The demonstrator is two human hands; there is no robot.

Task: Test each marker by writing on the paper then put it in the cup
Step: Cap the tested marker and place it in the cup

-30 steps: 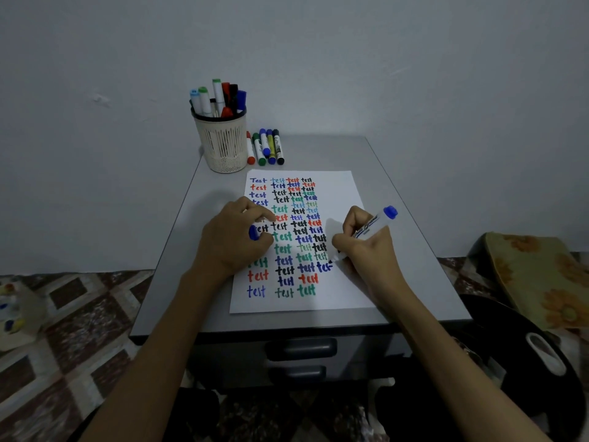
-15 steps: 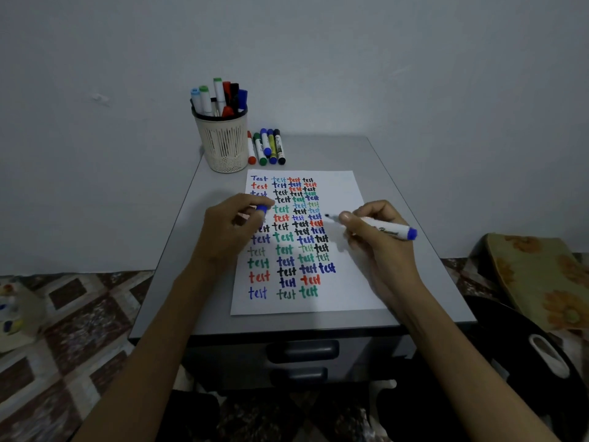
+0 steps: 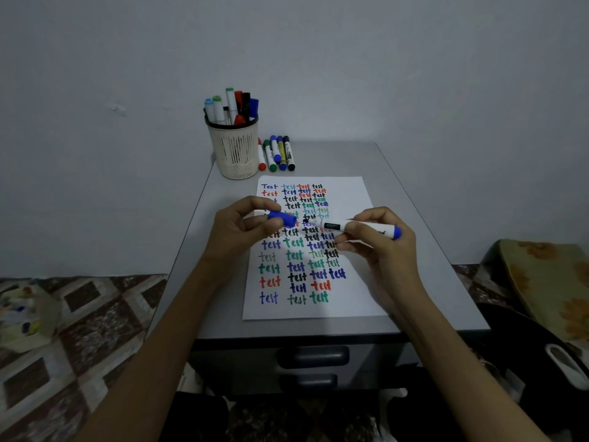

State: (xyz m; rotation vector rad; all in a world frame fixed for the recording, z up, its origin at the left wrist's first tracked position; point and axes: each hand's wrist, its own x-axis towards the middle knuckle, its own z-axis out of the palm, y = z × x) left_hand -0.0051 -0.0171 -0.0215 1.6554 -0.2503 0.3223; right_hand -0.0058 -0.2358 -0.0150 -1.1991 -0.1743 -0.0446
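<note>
With your left hand [image 3: 243,231] pinching the blue cap [image 3: 282,218] and your right hand [image 3: 379,242] gripping the marker [image 3: 349,227], line the tip straight into the cap, then press firmly.

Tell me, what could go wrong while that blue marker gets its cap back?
The bare tip of the blue marker points at the cap pinched in the left hand; a miss could ink those fingers. The cup looks crowded, so another marker may fit poorly.

Paper [image 3: 347,199] is laid on the worktop [image 3: 430,282]; cup [image 3: 236,154] is set behind it at left, loose markers [image 3: 276,153] just right of cup.
</note>
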